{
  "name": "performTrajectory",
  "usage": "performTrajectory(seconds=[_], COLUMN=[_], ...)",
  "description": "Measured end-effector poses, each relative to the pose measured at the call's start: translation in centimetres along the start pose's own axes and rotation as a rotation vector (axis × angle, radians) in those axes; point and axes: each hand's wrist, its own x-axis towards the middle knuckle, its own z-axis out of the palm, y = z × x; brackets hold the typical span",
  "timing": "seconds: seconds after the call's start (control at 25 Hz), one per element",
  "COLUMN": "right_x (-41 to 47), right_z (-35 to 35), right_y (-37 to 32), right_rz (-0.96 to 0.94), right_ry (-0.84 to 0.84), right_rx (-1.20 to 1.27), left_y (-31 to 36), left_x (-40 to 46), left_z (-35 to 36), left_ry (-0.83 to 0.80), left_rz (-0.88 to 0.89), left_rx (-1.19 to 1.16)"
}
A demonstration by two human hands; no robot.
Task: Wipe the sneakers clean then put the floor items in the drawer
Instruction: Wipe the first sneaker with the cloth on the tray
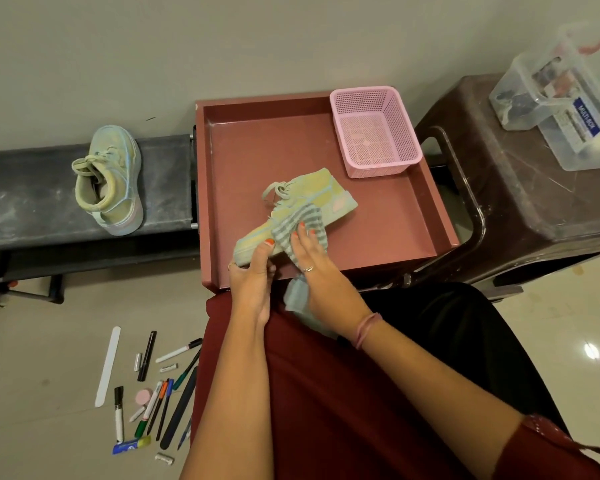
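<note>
Wiping sneaker point(302, 206) over open drawer point(388, 233): left hand point(253, 271) gripped toe, steadying; right hand point(312, 258) pressed striped cloth point(293, 225) on side. Second sneaker point(110, 181) waited on bench point(25, 192), far left. Pens point(153, 393) on floor, near left.

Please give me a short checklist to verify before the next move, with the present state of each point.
1. Left hand grips the sneaker by its toe end: ok.
2. Right hand presses the striped cloth on the sneaker's side: ok.
3. Sneaker fully clean: cannot tell.
4. Second sneaker on the dark bench wiped: cannot tell.
5. Drawer open, with bare room beside the pink basket: ok.
6. Pens and markers off the floor: not ok, they lie there.
</note>
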Motion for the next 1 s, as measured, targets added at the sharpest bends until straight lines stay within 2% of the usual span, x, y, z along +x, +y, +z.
performTrajectory(seconds=[0.12,0.28,0.44,0.56,0.64,0.76,0.88,0.92,1.0], right_x=[1.5,3.8,5.9,8.4,8.3,5.0,4.3,5.3,8.0], right_z=[-1.2,-2.4,-3.3,-6.0,-5.9,-3.5,-3.2,-3.7,-4.8], right_y=[5.2,7.7,7.8,10.0,8.2,3.0,3.6,4.8,6.8], right_rz=[0.045,0.052,0.232,0.325,0.347,0.15,-0.015,0.019,0.233], right_ry=[0.08,0.098,0.102,0.052,-0.008,-0.032,0.025,0.049,0.035], right_rx=[-0.258,-0.428,-0.306,-0.146,-0.118,-0.086,-0.204,-0.273,-0.28], left_y=[0.0,0.1,0.2,0.1,0.2,-0.2,-0.4,-0.4,-0.4], left_x=[-0.1,-0.2,-0.2,-0.1,0.1,0.6,0.7,0.6,0.4], left_z=[0.2,0.7,0.7,0.3,0.1,-0.3,-0.3,-0.3,-0.2], left_ry=[-0.016,-0.023,-0.04,-0.045,-0.036,-0.025,-0.041,-0.051,-0.057], left_rz=[-0.037,-0.071,-0.047,-0.01,-0.005,0.011,0.038,0.046,0.052], left_rx=[-0.03,-0.051,-0.007,0.074,0.087,0.097,0.121,0.122,0.124])
